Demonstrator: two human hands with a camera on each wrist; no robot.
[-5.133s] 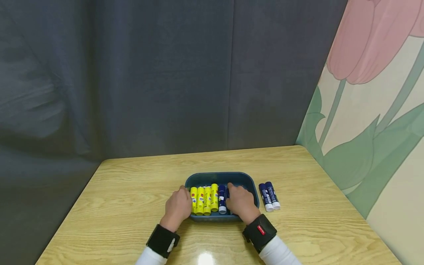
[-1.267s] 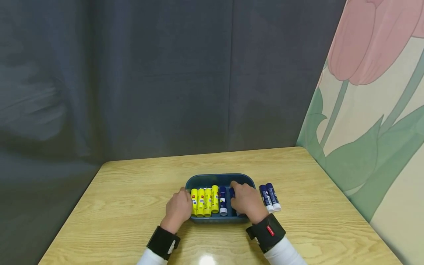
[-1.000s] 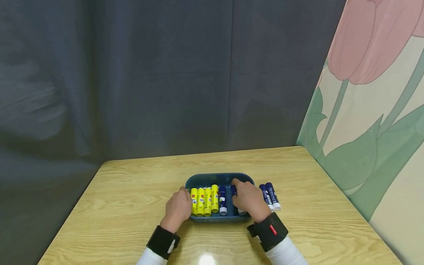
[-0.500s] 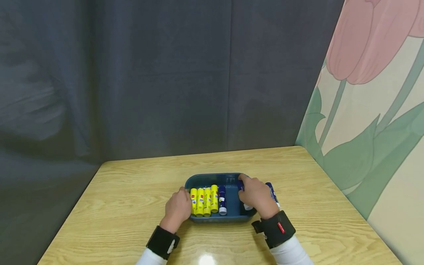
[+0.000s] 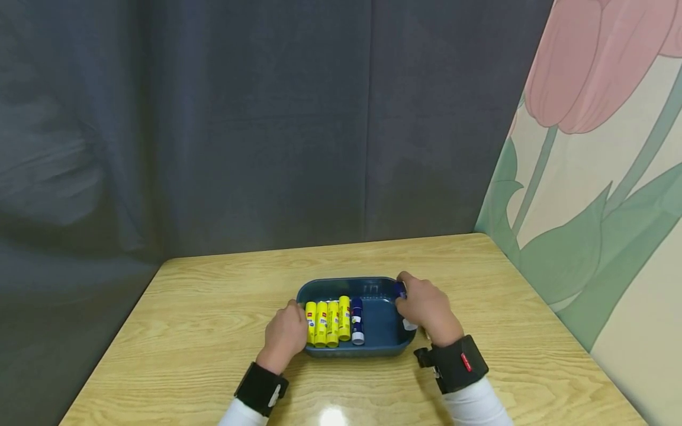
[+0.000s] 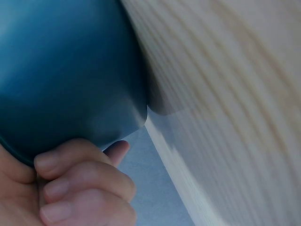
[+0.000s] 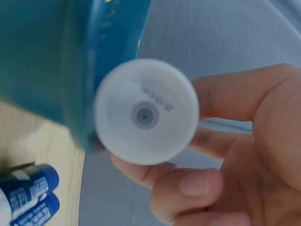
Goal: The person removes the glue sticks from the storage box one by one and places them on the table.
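One wood-grain table point(image 5: 213, 307), one blue tray point(image 5: 379, 320); four yellow glue sticks point(image 5: 333, 324) and one navy glue stick point(image 5: 357, 319) lying in it, two loose glue sticks point(image 7: 28, 186) on the tabletop, one held glue stick point(image 7: 141, 141) at the tray's right rim. The tray's five run near-to-far, the held one likewise, white end toward the person. Left hand point(image 5: 288, 331) grips the tray's left end, fingers curled; right hand point(image 5: 426, 305) pinches the held stick.

Four yellow cylindrical glue sticks point(image 5: 333, 322), four white-ended dark blue ones point(image 5: 357, 319), one glossy, rounded blue-green tray point(image 5: 380, 325).
All yellows lie toward its nine o'clock; one blue mid-tray, one in my right hand point(image 5: 428, 307) at three, two at eight in the right-wrist view.
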